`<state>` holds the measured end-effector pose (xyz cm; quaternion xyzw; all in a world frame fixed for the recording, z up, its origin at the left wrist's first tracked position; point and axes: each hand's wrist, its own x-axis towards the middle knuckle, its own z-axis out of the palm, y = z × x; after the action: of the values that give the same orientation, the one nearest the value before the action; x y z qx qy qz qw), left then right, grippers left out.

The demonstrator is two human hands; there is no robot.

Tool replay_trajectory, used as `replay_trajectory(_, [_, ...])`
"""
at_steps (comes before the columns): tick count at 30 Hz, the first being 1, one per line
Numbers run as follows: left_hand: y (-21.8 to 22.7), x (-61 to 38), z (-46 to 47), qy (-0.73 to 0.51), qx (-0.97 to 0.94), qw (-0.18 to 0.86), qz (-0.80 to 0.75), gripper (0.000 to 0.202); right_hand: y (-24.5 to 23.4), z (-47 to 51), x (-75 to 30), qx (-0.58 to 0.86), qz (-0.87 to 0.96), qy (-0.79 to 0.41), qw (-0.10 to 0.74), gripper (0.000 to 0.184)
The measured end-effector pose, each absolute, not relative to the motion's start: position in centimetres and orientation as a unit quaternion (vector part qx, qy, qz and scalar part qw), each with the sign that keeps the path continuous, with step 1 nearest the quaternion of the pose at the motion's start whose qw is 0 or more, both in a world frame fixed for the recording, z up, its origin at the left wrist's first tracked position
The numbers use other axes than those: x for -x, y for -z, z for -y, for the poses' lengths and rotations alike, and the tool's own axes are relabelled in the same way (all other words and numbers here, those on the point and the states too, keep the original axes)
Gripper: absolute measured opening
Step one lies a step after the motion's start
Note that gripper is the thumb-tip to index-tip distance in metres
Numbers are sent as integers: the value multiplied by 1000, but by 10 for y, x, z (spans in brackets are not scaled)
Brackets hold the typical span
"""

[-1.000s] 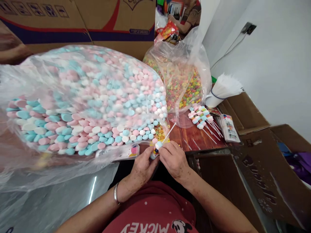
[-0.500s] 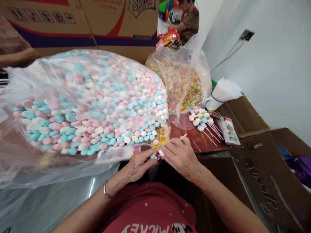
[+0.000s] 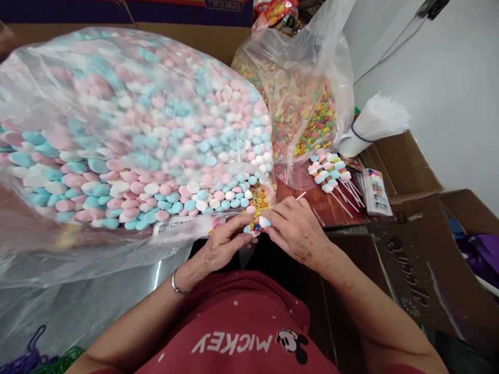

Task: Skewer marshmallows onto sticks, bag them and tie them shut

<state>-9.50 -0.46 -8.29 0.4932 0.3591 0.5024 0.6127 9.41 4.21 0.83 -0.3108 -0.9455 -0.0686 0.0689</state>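
My right hand is closed around a marshmallow skewer. The skewer's white stick end pokes out above the fingers, and a pale marshmallow shows at the fingertips. Against it, my left hand pinches a small printed plastic bag with yellow, red and blue marks. Fingers hide much of both things, so I cannot tell how far the skewer is inside the bag. Just beyond my hands lies a big clear bag of pink, blue and white marshmallows, its open edge facing me.
A clear bag of coloured candy rings stands behind. Right of it are finished-looking marshmallow skewers, a stack of printed bags and a cup of white sticks. Cardboard boxes flank the wooden table.
The view has tilted down, so things on the table sit higher at the back. The printed bag and marshmallow between my fingers show more. Both hands keep their hold.
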Motion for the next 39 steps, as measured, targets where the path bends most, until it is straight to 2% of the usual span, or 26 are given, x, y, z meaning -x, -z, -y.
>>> replay_trajectory(2, [86,94,5,-512,-478,613,-364,30,-6,-42,-91,323,941,59,82,28])
replay_trajectory(5, [90,89,7,-536,-446,620,-358,29,-1,-39,-86,324,932,65,147,32])
replay_trajectory(8, [93,83,8,-570,-428,609,-346,28,4,-34,-84,311,919,87,226,29])
replay_trajectory(11, [98,78,9,-597,-444,560,-363,29,9,-28,-83,333,902,98,258,25])
replay_trajectory(16, [107,73,9,-613,-500,458,-405,30,18,-25,-76,364,896,107,229,21])
replay_trajectory(20, [111,69,12,-592,-501,448,-445,30,21,-26,-71,368,889,125,242,14])
replay_trajectory(26, [107,64,12,-566,-535,398,-485,22,26,-26,-68,357,887,98,276,20])
replay_trajectory(33, [98,62,7,-560,-597,300,-490,18,11,-32,-75,420,881,-57,210,18])
replay_trajectory(36, [98,63,9,-562,-590,322,-482,20,4,-34,-80,406,884,-95,212,17])
replay_trajectory(39, [103,64,11,-570,-554,380,-473,22,4,-33,-81,398,893,-54,204,10])
